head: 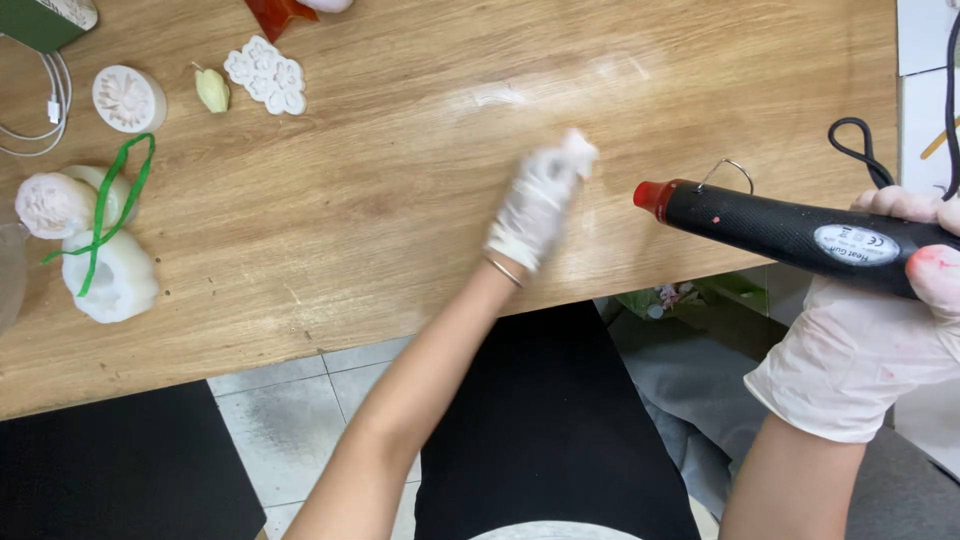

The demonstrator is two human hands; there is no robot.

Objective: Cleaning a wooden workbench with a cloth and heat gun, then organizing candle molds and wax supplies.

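My right hand, in a white glove, grips a black heat gun with a red nozzle that points left over the front edge of the wooden table. My left hand, also gloved and blurred by motion, lies on the tabletop a little left of the nozzle. Something small and white shows at its fingertips, but I cannot tell whether the hand holds it. A thin bangle sits on the left wrist.
At the left are white silicone moulds bound with a green band, a round mould, a flat flower mould and a small pale piece. A white cable lies far left. A black cord loops at right.
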